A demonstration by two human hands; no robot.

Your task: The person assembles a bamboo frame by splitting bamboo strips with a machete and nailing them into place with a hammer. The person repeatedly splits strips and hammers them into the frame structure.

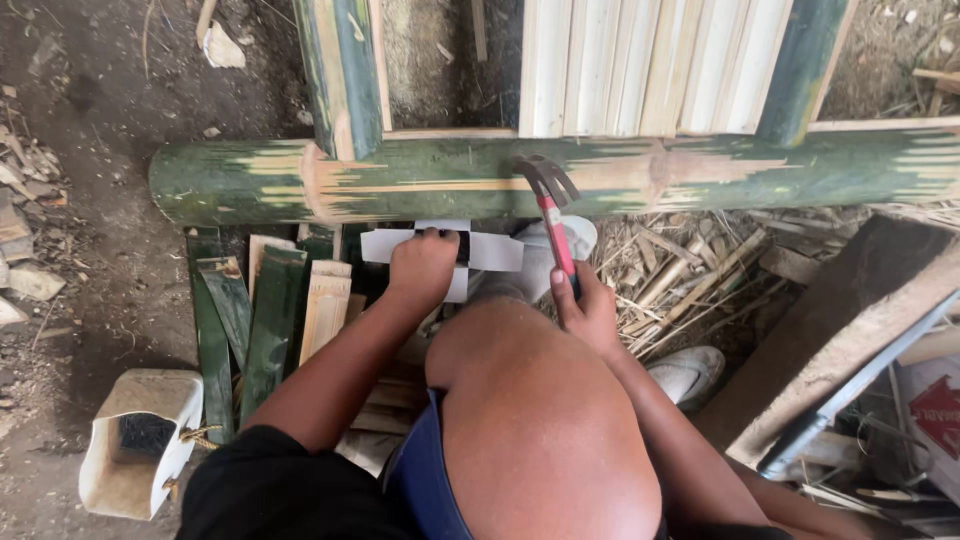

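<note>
Left hand point(422, 262) extended forward, palm down, fingers curled under. Right hand point(590, 312) lower, fist closed in a grip, forearm angled inward past raised knee.

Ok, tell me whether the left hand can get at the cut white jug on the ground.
Probably yes: the left hand rests on a small white box, and only bamboo slats lie between it and the white jug.

Bare dirt ground point(120, 290), littered with wood chips at left edge. Thick green bamboo pole point(240, 180) lying crosswise on it. Split bamboo strips point(270, 310) laid side by side just below pole. White cut-open jug point(135, 440) at lower left. Dry straw and splinters point(680, 265) heaped at right, beside dark plank point(840, 320).
</note>
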